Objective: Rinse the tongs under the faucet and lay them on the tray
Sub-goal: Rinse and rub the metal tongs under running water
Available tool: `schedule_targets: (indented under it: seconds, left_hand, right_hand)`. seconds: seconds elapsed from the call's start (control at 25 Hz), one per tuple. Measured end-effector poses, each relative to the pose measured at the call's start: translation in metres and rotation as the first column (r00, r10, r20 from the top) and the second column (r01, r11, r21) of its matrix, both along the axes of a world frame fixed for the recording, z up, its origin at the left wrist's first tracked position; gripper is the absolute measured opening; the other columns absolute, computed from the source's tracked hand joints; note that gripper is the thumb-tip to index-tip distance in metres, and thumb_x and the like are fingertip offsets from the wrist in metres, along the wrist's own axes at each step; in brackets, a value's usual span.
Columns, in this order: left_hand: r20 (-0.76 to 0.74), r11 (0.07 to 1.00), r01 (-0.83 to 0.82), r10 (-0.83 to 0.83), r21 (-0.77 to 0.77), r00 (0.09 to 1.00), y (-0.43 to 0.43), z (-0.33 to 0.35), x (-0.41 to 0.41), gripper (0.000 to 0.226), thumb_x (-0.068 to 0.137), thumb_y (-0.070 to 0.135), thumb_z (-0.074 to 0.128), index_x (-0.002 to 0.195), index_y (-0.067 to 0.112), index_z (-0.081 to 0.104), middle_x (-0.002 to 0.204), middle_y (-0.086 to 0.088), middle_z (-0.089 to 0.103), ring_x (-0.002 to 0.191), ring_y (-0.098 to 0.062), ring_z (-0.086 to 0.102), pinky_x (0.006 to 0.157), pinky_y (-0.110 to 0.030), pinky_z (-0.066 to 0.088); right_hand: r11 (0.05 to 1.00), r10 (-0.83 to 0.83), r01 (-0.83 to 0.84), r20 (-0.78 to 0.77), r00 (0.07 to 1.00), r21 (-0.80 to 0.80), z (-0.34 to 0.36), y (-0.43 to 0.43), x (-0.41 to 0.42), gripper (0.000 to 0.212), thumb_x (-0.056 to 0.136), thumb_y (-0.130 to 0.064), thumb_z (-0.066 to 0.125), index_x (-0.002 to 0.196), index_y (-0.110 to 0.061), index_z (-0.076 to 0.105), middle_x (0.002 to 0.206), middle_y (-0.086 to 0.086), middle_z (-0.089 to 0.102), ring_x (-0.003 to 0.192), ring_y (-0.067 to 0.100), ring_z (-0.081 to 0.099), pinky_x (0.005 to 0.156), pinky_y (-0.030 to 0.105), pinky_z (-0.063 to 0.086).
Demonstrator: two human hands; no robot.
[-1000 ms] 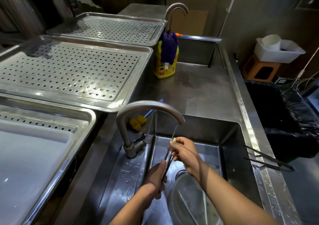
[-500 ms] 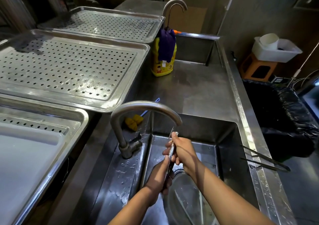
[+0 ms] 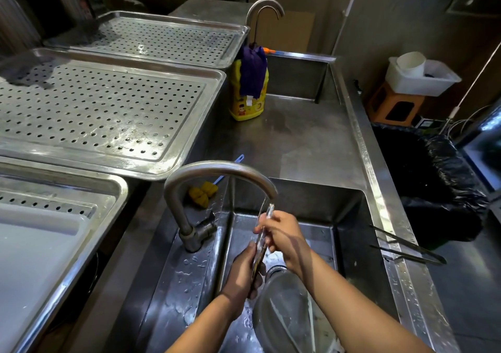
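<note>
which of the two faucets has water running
The near faucet, its stream falling on the tongs; the far faucet by the yellow bottle shows none.

yellow bottle [image 3: 246, 100], purple cloth [image 3: 253, 72], perforated tray [image 3: 103, 108]

The steel counter [image 3: 298, 141] carries a yellow bottle [image 3: 245, 108] standing toward its back, between the two basins. A yellow sponge [image 3: 203, 194] lies beside the faucet [image 3: 189, 217], and a dark pair of tongs [image 3: 433, 259] lies across its right edge.

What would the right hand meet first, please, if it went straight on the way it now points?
Probably the faucet spout, just beyond the tongs it pinches; the right hand points up-left at it. Depth is unclear; it might pass underneath.
</note>
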State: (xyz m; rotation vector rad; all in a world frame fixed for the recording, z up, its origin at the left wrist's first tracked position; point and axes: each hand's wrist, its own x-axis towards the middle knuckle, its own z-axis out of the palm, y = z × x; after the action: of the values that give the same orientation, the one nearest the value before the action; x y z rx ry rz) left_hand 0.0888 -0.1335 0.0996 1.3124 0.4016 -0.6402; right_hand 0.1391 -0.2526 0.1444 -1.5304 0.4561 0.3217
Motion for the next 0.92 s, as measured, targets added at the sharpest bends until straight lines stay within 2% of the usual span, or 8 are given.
schedule_targets:
  seconds: [0.08,0.12,0.24,0.36,0.52,0.68,0.84,0.92]
  left_hand:
    - [0.007,1.0,-0.002,0.002,0.001,1.0,0.002,0.0,0.001,0.052,0.096,0.061,0.039,0.082,0.019,0.066,0.059,0.0,0.054,0.041,-0.012,0.038,0.039,-0.017,0.022]
    - [0.015,1.0,0.007,-0.007,-0.007,1.0,0.002,0.0,0.0,0.051,0.095,0.062,0.039,0.084,0.022,0.068,0.059,0.001,0.053,0.042,-0.012,0.038,0.04,-0.018,0.022]
    - [0.025,0.999,0.034,-0.033,-0.006,0.999,0.001,0.002,0.0,0.046,0.096,0.061,0.04,0.088,0.024,0.068,0.059,0.001,0.056,0.042,-0.012,0.041,0.041,-0.019,0.024]
    - [0.033,1.0,0.028,-0.028,0.011,0.999,0.001,0.0,0.004,0.052,0.095,0.062,0.04,0.082,0.017,0.064,0.058,-0.001,0.056,0.041,-0.014,0.043,0.04,-0.021,0.025]
    - [0.079,0.996,0.053,-0.059,0.072,0.995,0.003,-0.007,0.005,0.05,0.095,0.061,0.039,0.085,0.017,0.059,0.057,0.003,0.057,0.041,-0.013,0.042,0.038,-0.021,0.027]
    - [0.076,0.996,0.049,-0.054,0.071,0.996,0.003,-0.012,0.008,0.055,0.085,0.072,0.044,0.075,0.022,0.065,0.055,0.002,0.055,0.039,-0.012,0.041,0.039,-0.022,0.025]
    - [0.125,0.995,0.073,-0.081,0.071,0.989,0.005,-0.017,0.009,0.057,0.072,0.082,0.047,0.072,0.028,0.067,0.061,-0.001,0.059,0.043,-0.016,0.044,0.04,-0.024,0.03]
    - [0.147,0.995,0.067,-0.077,0.07,0.986,0.005,-0.018,0.01,0.057,0.074,0.08,0.045,0.083,0.03,0.07,0.063,-0.002,0.062,0.045,-0.018,0.047,0.043,-0.026,0.031]
  right_hand:
    - [0.992,0.129,-0.129,0.013,0.992,0.014,-0.003,0.002,-0.009,0.009,0.091,-0.004,0.058,0.099,-0.007,0.061,0.081,0.014,0.07,0.046,0.01,0.056,0.035,0.022,0.039]
    - [0.992,0.121,-0.121,0.009,0.993,0.018,-0.003,0.001,-0.007,0.007,0.095,-0.011,0.058,0.098,-0.007,0.062,0.079,0.015,0.07,0.044,0.011,0.054,0.034,0.022,0.039]
    - [0.995,-0.083,0.082,0.01,0.997,0.064,0.002,-0.002,0.005,0.032,0.104,-0.031,0.045,0.094,-0.007,0.062,0.072,0.014,0.072,0.037,0.013,0.046,0.03,0.019,0.032]
    - [0.995,-0.018,0.014,0.041,0.999,0.099,0.007,0.0,0.002,0.013,0.098,-0.013,0.057,0.104,-0.004,0.065,0.078,0.013,0.071,0.039,0.008,0.046,0.033,0.02,0.035]
    - [0.992,-0.078,0.08,-0.025,0.997,0.094,0.015,-0.004,0.004,0.046,0.103,-0.043,0.043,0.084,-0.008,0.065,0.067,0.011,0.073,0.039,0.012,0.045,0.033,0.018,0.03]
    - [0.992,-0.007,0.004,0.02,1.0,0.124,0.02,-0.003,-0.001,0.013,0.099,-0.018,0.055,0.095,-0.008,0.062,0.081,0.014,0.073,0.042,0.009,0.044,0.037,0.02,0.036]
    - [0.992,-0.061,0.063,-0.025,0.998,0.107,0.023,-0.005,0.0,0.044,0.104,-0.04,0.042,0.096,-0.004,0.065,0.074,0.013,0.075,0.042,0.012,0.046,0.035,0.021,0.035]
    - [0.993,-0.031,0.029,0.015,0.999,0.111,0.025,-0.005,-0.001,0.029,0.103,-0.029,0.049,0.099,-0.004,0.065,0.082,0.016,0.075,0.043,0.011,0.047,0.037,0.021,0.038]
